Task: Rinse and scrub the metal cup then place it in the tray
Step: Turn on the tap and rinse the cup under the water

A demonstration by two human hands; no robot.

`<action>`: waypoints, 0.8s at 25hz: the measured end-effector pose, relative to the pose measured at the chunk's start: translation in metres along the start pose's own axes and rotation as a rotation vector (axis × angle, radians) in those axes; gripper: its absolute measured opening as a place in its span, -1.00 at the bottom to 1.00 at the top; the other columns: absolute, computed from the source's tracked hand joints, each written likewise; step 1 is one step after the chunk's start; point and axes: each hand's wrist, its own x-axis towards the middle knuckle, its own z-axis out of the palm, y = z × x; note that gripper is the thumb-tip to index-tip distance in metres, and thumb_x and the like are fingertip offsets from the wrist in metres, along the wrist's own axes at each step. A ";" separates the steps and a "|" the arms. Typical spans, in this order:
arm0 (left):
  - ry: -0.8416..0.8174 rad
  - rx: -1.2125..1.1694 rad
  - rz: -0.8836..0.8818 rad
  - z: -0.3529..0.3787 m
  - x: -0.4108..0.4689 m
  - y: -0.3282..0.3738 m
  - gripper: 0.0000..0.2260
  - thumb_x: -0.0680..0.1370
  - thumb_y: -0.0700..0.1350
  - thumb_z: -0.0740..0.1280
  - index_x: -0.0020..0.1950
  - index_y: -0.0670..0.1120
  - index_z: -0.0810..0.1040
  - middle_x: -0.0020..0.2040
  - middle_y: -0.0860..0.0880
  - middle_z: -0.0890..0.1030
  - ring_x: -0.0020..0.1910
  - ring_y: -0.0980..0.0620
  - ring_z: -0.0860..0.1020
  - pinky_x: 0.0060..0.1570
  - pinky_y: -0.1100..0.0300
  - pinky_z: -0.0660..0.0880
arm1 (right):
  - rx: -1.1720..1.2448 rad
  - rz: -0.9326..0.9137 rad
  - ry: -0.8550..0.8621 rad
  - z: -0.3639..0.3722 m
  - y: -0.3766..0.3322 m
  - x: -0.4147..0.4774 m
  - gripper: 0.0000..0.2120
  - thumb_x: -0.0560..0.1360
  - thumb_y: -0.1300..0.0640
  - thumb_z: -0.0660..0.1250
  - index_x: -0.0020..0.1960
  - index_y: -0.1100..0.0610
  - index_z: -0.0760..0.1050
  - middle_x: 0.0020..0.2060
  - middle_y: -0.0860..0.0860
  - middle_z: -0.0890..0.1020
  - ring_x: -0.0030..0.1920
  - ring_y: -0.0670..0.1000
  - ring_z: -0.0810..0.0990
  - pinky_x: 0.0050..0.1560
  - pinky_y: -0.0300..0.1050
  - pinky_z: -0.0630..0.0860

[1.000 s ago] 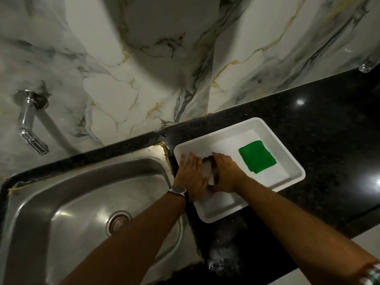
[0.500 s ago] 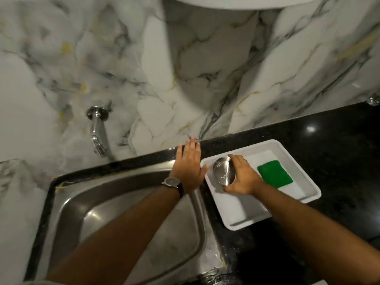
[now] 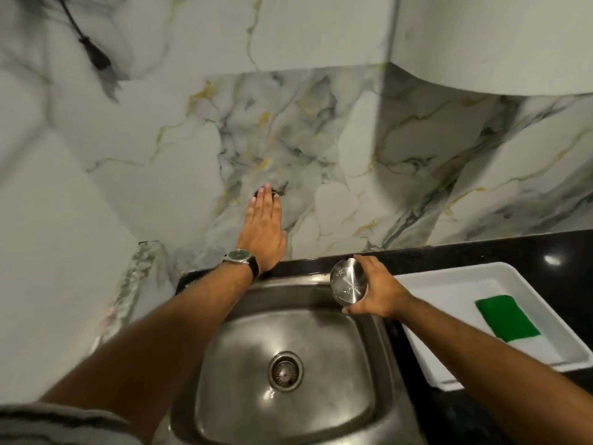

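Observation:
My right hand (image 3: pixel 378 289) grips the metal cup (image 3: pixel 349 281), holding it on its side over the back right corner of the steel sink (image 3: pixel 288 374), its shiny base facing me. My left hand (image 3: pixel 263 229), with a watch on the wrist, reaches flat up the marble wall; its fingertips cover the tap (image 3: pixel 274 194), of which only a dark bit shows. The white tray (image 3: pixel 449 281) sits on the black counter to the right of the sink, with a green scrub pad (image 3: pixel 505 317) lying inside it.
The sink drain (image 3: pixel 285 370) is in the middle of the basin. Black granite counter (image 3: pixel 513 248) runs behind and under the tray. A marble wall rises behind the sink, and a dark cord (image 3: pixel 93 53) hangs at the upper left.
My right hand lifted the cup out of the tray and carried it left over the sink. My left hand left the tray and rose up the wall to the tap.

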 end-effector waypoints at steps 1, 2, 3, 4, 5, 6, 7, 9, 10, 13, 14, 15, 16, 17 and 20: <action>-0.046 0.010 0.020 0.004 -0.002 -0.012 -0.28 0.74 -0.01 0.13 0.76 -0.28 -0.14 0.78 -0.32 -0.22 0.79 -0.28 -0.17 0.78 -0.19 -0.10 | -0.010 -0.009 -0.019 0.009 -0.012 0.006 0.43 0.06 -0.35 0.73 0.73 0.06 0.14 0.61 -0.02 0.31 0.60 0.08 0.36 0.62 0.13 0.41; -0.094 0.009 0.045 0.009 -0.004 -0.021 -0.27 0.75 -0.01 0.13 0.76 -0.28 -0.17 0.78 -0.32 -0.23 0.79 -0.27 -0.17 0.78 -0.18 -0.10 | -0.024 -0.018 -0.031 0.018 -0.023 0.011 0.42 0.06 -0.36 0.72 0.73 0.05 0.13 0.61 -0.03 0.32 0.60 0.08 0.36 0.63 0.13 0.39; -0.133 -0.013 0.064 0.014 -0.006 -0.028 -0.27 0.76 -0.01 0.13 0.76 -0.28 -0.20 0.78 -0.31 -0.23 0.79 -0.26 -0.16 0.78 -0.17 -0.10 | -0.039 -0.030 -0.039 0.027 -0.034 0.018 0.41 0.06 -0.37 0.71 0.73 0.05 0.14 0.60 -0.03 0.33 0.59 0.08 0.37 0.63 0.11 0.37; -0.161 -0.047 0.074 0.019 -0.007 -0.032 -0.26 0.76 -0.02 0.14 0.76 -0.26 -0.23 0.78 -0.29 -0.22 0.80 -0.25 -0.15 0.78 -0.15 -0.10 | -0.046 -0.040 -0.045 0.036 -0.043 0.023 0.41 0.07 -0.37 0.70 0.73 0.05 0.14 0.59 -0.02 0.33 0.59 0.08 0.37 0.63 0.07 0.37; -0.172 -0.085 0.080 0.023 -0.007 -0.037 -0.25 0.76 -0.03 0.16 0.76 -0.25 -0.24 0.79 -0.28 -0.22 0.80 -0.23 -0.15 0.78 -0.14 -0.12 | -0.045 -0.050 -0.053 0.045 -0.053 0.030 0.40 0.07 -0.37 0.70 0.73 0.06 0.14 0.59 -0.02 0.33 0.58 0.08 0.37 0.61 0.04 0.38; -0.168 -0.119 0.084 0.027 -0.006 -0.039 -0.24 0.76 -0.03 0.17 0.76 -0.24 -0.25 0.79 -0.26 -0.21 0.80 -0.22 -0.15 0.78 -0.12 -0.13 | -0.041 -0.058 -0.064 0.053 -0.061 0.035 0.40 0.08 -0.36 0.70 0.73 0.06 0.13 0.60 -0.01 0.32 0.59 0.08 0.36 0.60 0.02 0.41; -0.156 -0.151 0.087 0.031 -0.004 -0.041 -0.23 0.76 -0.02 0.19 0.76 -0.23 -0.24 0.80 -0.25 -0.21 0.80 -0.20 -0.15 0.78 -0.11 -0.14 | -0.041 -0.063 -0.075 0.060 -0.069 0.041 0.40 0.08 -0.35 0.71 0.72 0.07 0.11 0.60 -0.01 0.31 0.59 0.09 0.35 0.59 0.02 0.42; -0.138 -0.209 0.083 0.033 0.000 -0.043 -0.21 0.76 0.03 0.21 0.77 -0.22 -0.23 0.80 -0.22 -0.21 0.80 -0.17 -0.16 0.79 -0.11 -0.13 | -0.051 -0.073 -0.093 0.073 -0.082 0.052 0.40 0.10 -0.32 0.72 0.72 0.07 0.10 0.61 -0.01 0.29 0.60 0.10 0.33 0.60 0.03 0.41; -0.134 -0.222 0.076 0.034 0.002 -0.043 -0.20 0.76 0.06 0.22 0.77 -0.22 -0.21 0.80 -0.21 -0.20 0.80 -0.17 -0.16 0.79 -0.11 -0.12 | -0.051 -0.076 -0.097 0.079 -0.088 0.058 0.40 0.10 -0.31 0.74 0.72 0.07 0.09 0.61 0.00 0.30 0.60 0.10 0.32 0.60 0.04 0.41; -0.121 -0.207 0.020 0.032 0.009 -0.035 -0.21 0.75 0.05 0.24 0.77 -0.24 -0.15 0.81 -0.23 -0.16 0.80 -0.18 -0.14 0.79 -0.11 -0.11 | -0.034 -0.066 -0.105 0.094 -0.102 0.070 0.41 0.11 -0.28 0.75 0.73 0.07 0.07 0.62 0.01 0.29 0.61 0.11 0.32 0.60 0.06 0.42; -0.116 -0.204 0.003 0.031 0.011 -0.031 -0.21 0.73 0.02 0.25 0.77 -0.26 -0.13 0.80 -0.25 -0.14 0.80 -0.19 -0.13 0.79 -0.12 -0.11 | -0.028 -0.064 -0.108 0.097 -0.106 0.073 0.42 0.10 -0.28 0.75 0.74 0.07 0.06 0.62 0.01 0.29 0.60 0.11 0.32 0.60 0.08 0.42; -0.115 -0.204 -0.010 0.030 0.012 -0.027 -0.20 0.71 -0.01 0.26 0.76 -0.27 -0.13 0.80 -0.27 -0.13 0.80 -0.20 -0.13 0.79 -0.12 -0.10 | -0.025 -0.067 -0.108 0.100 -0.109 0.077 0.43 0.10 -0.28 0.75 0.74 0.07 0.06 0.62 0.01 0.30 0.59 0.10 0.33 0.59 0.09 0.43; -0.115 -0.210 -0.019 0.029 0.013 -0.024 -0.19 0.69 -0.04 0.26 0.76 -0.29 -0.13 0.80 -0.28 -0.13 0.80 -0.21 -0.13 0.78 -0.13 -0.09 | -0.021 -0.074 -0.105 0.102 -0.111 0.080 0.42 0.09 -0.28 0.75 0.74 0.06 0.07 0.60 0.01 0.32 0.58 0.10 0.35 0.58 0.09 0.45; -0.116 -0.220 -0.026 0.028 0.013 -0.022 -0.18 0.68 -0.05 0.27 0.76 -0.30 -0.13 0.80 -0.29 -0.13 0.80 -0.21 -0.13 0.78 -0.13 -0.09 | -0.013 -0.080 -0.100 0.104 -0.114 0.083 0.41 0.09 -0.27 0.75 0.73 0.05 0.09 0.58 0.01 0.34 0.55 0.10 0.37 0.56 0.09 0.47; -0.105 -0.257 -0.035 0.028 0.013 -0.020 -0.16 0.67 -0.08 0.30 0.75 -0.31 -0.15 0.79 -0.30 -0.15 0.80 -0.21 -0.14 0.78 -0.11 -0.10 | 0.019 -0.091 -0.080 0.106 -0.120 0.089 0.35 0.09 -0.23 0.77 0.69 0.02 0.14 0.53 0.02 0.39 0.49 0.09 0.42 0.51 0.09 0.50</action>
